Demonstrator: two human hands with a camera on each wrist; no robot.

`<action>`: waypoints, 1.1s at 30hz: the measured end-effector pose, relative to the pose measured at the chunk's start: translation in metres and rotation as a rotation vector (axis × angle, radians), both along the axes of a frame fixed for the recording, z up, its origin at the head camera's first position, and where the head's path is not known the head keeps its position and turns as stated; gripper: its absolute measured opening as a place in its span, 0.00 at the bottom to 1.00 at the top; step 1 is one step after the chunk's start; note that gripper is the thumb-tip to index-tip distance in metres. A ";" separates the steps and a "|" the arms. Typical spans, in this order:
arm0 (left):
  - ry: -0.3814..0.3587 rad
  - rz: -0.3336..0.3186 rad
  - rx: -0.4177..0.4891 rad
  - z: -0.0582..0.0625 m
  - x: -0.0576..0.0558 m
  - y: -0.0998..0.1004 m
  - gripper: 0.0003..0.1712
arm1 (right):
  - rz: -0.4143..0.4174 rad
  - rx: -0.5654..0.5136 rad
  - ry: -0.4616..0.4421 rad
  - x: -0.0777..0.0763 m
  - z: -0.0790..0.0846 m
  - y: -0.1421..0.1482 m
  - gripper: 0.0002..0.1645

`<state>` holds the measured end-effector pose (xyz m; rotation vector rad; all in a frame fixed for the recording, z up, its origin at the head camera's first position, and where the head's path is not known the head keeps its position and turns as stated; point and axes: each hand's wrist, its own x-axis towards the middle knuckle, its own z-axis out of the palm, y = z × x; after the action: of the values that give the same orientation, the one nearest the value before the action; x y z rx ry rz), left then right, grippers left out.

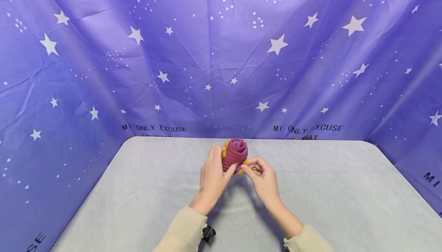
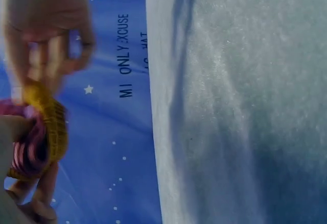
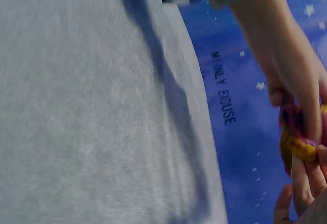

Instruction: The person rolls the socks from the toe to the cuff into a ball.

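Note:
A rolled-up knitted bundle (image 1: pixel 235 155), ribbed maroon with purple in its coiled end and a mustard-yellow band along its side, is held above the far part of the table. My left hand (image 1: pixel 212 173) grips it from the left, with the thumb across its lower front. From the right, my right hand (image 1: pixel 265 179) pinches the yellow edge low on the bundle between thumb and fingers. The yellow band (image 2: pixel 53 124) wraps round the coil in the left wrist view. In the right wrist view, the fingertips of both hands meet at the yellow knit (image 3: pixel 299 147). Whether the bundle is a sock or another garment cannot be told.
A grey cloth-covered table (image 1: pixel 138 206) lies below the hands. Behind and beside it hangs a purple-blue curtain (image 1: pixel 214 52) with white stars and black lettering. A small black device (image 1: pixel 208 234) sits at my left cuff.

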<state>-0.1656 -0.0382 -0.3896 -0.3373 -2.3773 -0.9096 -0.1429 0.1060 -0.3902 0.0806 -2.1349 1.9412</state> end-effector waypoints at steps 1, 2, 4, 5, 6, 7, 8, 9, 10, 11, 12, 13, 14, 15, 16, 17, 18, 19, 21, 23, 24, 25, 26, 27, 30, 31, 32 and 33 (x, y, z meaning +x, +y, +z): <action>-0.017 -0.025 0.001 0.001 0.000 0.000 0.25 | -0.001 -0.014 -0.028 -0.002 -0.001 0.002 0.09; -0.037 -0.055 0.008 0.001 0.001 0.000 0.25 | -0.001 -0.023 -0.052 -0.003 -0.002 0.004 0.09; -0.107 -0.151 0.059 0.004 0.002 -0.002 0.24 | 0.000 -0.044 -0.074 -0.006 -0.003 0.007 0.10; -0.144 -0.201 0.085 0.006 0.003 -0.003 0.23 | -0.008 -0.056 -0.079 -0.006 -0.003 0.008 0.10; -0.176 -0.241 0.111 0.008 0.004 -0.004 0.21 | -0.011 -0.060 -0.070 -0.007 -0.004 0.010 0.10; -0.204 -0.271 0.133 0.010 0.004 -0.005 0.20 | -0.017 -0.054 -0.051 -0.008 -0.004 0.011 0.10; -0.229 -0.291 0.149 0.012 0.004 -0.006 0.18 | -0.022 -0.046 -0.026 -0.008 -0.004 0.011 0.10; -0.252 -0.305 0.164 0.014 0.004 -0.007 0.17 | -0.029 -0.040 0.000 -0.008 -0.004 0.012 0.09; -0.263 -0.307 0.169 0.016 0.004 -0.007 0.16 | -0.036 -0.027 0.025 -0.008 -0.004 0.013 0.09; -0.266 -0.300 0.165 0.017 0.004 -0.008 0.16 | -0.037 -0.015 0.045 -0.008 -0.004 0.013 0.08; -0.266 -0.292 0.161 0.018 0.004 -0.008 0.16 | -0.034 -0.004 0.065 -0.008 -0.005 0.013 0.08; -0.265 -0.284 0.157 0.018 0.004 -0.008 0.16 | -0.032 0.011 0.086 -0.007 -0.005 0.013 0.08; -0.264 -0.278 0.162 0.019 0.003 -0.008 0.16 | -0.031 0.025 0.099 -0.006 -0.005 0.013 0.08; -0.263 -0.281 0.178 0.018 0.003 -0.008 0.16 | -0.029 0.040 0.109 -0.006 -0.005 0.013 0.08; -0.262 -0.286 0.198 0.019 0.002 -0.008 0.17 | -0.028 0.051 0.114 -0.006 -0.006 0.013 0.07; -0.263 -0.295 0.227 0.018 0.001 -0.007 0.17 | -0.024 0.060 0.120 -0.006 -0.006 0.014 0.06; -0.265 -0.307 0.259 0.018 0.001 -0.007 0.17 | -0.021 0.062 0.126 -0.006 -0.006 0.015 0.05; -0.271 -0.323 0.297 0.018 0.000 -0.007 0.17 | -0.019 0.054 0.126 -0.006 -0.007 0.016 0.04; -0.289 -0.367 0.384 0.017 -0.001 -0.007 0.18 | 0.001 0.001 0.107 -0.007 -0.006 0.020 0.04; -0.307 -0.411 0.442 0.016 -0.001 -0.009 0.19 | 0.034 -0.068 0.076 -0.009 -0.004 0.024 0.06; -0.315 -0.430 0.457 0.016 -0.001 -0.009 0.20 | 0.054 -0.107 0.056 -0.009 -0.003 0.026 0.07; -0.322 -0.447 0.467 0.015 0.000 -0.010 0.21 | 0.079 -0.139 0.032 -0.010 -0.002 0.029 0.08; -0.327 -0.462 0.470 0.015 0.001 -0.011 0.22 | 0.106 -0.156 0.008 -0.011 0.000 0.031 0.09; -0.328 -0.475 0.462 0.015 0.001 -0.012 0.23 | 0.130 -0.161 -0.015 -0.012 0.001 0.033 0.10; -0.350 -0.496 0.449 0.014 0.003 -0.013 0.26 | 0.212 -0.182 -0.083 -0.013 0.004 0.040 0.10; -0.359 -0.502 0.456 0.013 0.004 -0.013 0.28 | 0.243 -0.200 -0.111 -0.014 0.004 0.042 0.08; -0.367 -0.507 0.467 0.012 0.004 -0.013 0.28 | 0.275 -0.217 -0.136 -0.015 0.004 0.043 0.08; -0.373 -0.512 0.476 0.011 0.004 -0.013 0.28 | 0.307 -0.236 -0.155 -0.015 0.004 0.045 0.09</action>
<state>-0.1617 -0.0511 -0.3783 -0.6432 -2.3232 -1.8730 -0.1584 0.1509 -0.3857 0.2321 -2.0674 2.4349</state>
